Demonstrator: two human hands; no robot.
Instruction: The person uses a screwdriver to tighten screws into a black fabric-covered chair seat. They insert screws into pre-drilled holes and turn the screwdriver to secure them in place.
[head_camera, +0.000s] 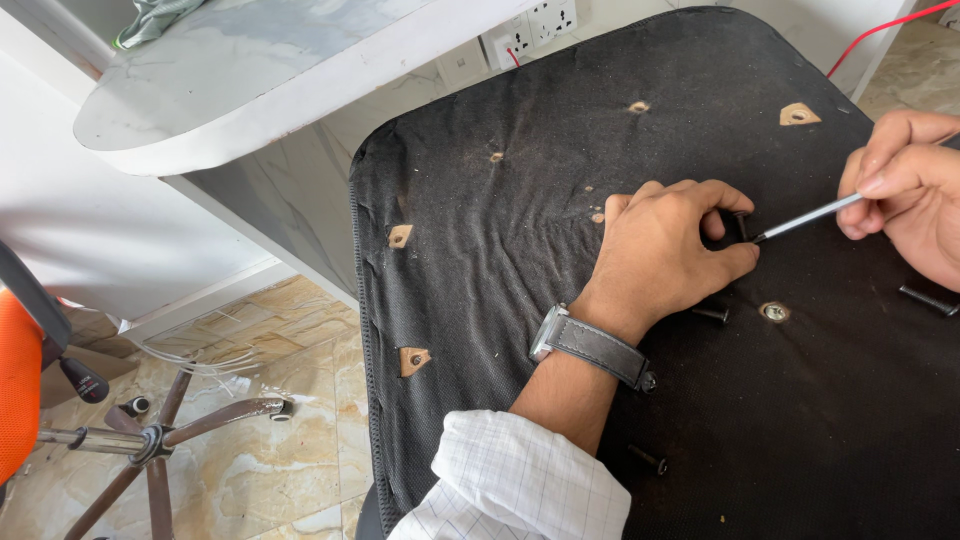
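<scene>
A chair seat (520, 130) lies upside down, its underside covered in dusty black fabric with small cut-outs showing wood. My left hand (665, 250) rests on the fabric, thumb and forefinger pinched around a dark upright bolt (742, 226). My right hand (905, 185) holds a thin screwdriver (805, 218) whose tip meets that bolt. A grey-strapped wristwatch (590, 345) sits on my left wrist. Loose black bolts lie on the fabric: one (710, 314) by my left hand, one (928, 299) at the right edge, one (647, 459) near my sleeve. A metal threaded insert (774, 312) shows in the fabric.
A white curved desk top (260, 90) stands behind the seat at the upper left. Wall sockets (530, 30) with a red wire (880, 30) are at the back. On the tiled floor at the left stand a chair's star base (150, 440) and an orange chair (18, 380).
</scene>
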